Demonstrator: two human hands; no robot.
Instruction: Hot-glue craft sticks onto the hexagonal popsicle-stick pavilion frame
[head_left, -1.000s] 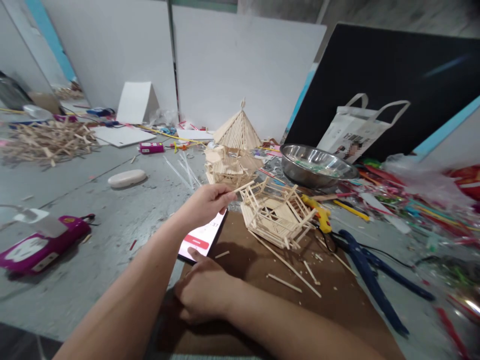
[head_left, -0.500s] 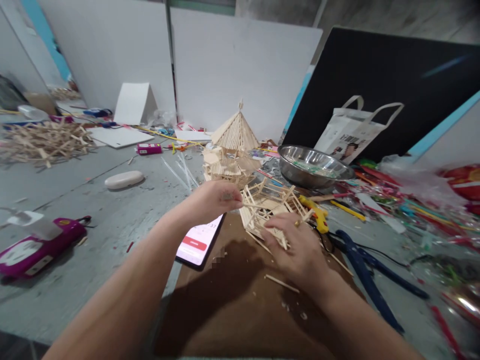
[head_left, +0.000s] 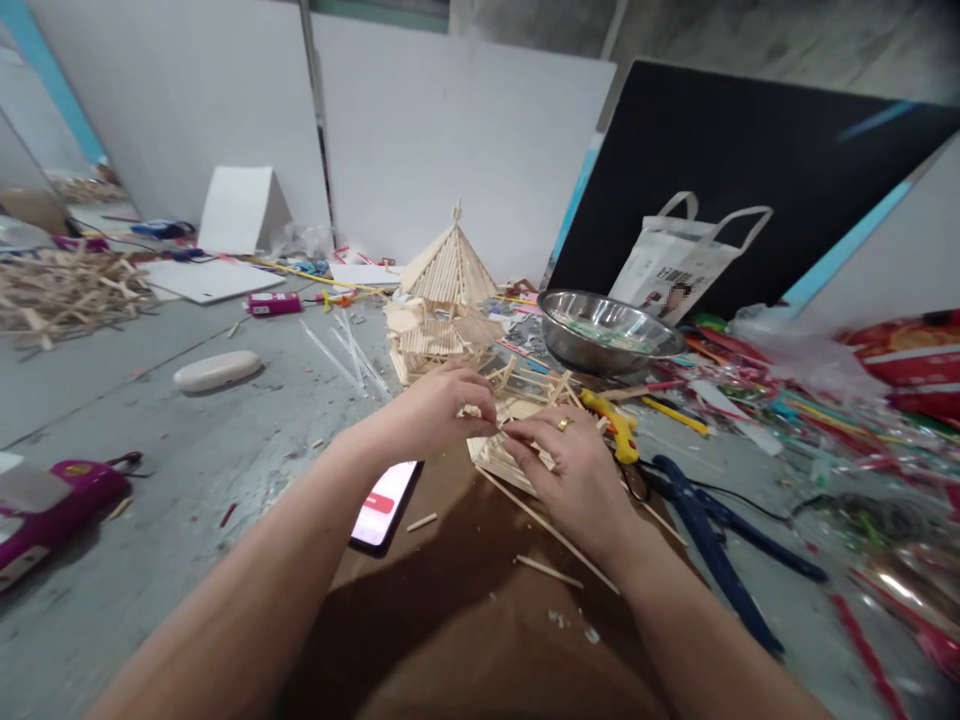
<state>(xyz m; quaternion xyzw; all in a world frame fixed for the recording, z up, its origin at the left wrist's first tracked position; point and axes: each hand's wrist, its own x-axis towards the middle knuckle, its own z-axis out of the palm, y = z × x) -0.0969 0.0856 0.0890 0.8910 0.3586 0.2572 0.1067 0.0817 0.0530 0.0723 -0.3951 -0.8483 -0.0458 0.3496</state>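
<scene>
Background bag (head_left: 660,258) shows blurred lettering (head_left: 681,275) beyond stick frame (head_left: 496,462).

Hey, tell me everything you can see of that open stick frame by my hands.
The open stick frame looks like pale wood: thin sticks laid side by side below, slender struts angled around the edge, no roof. It sits on the brown board, in front of the roofed stick model and beside the yellow glue gun. Your left hand and right hand hide part of it; I can't tell whether they touch it.
</scene>
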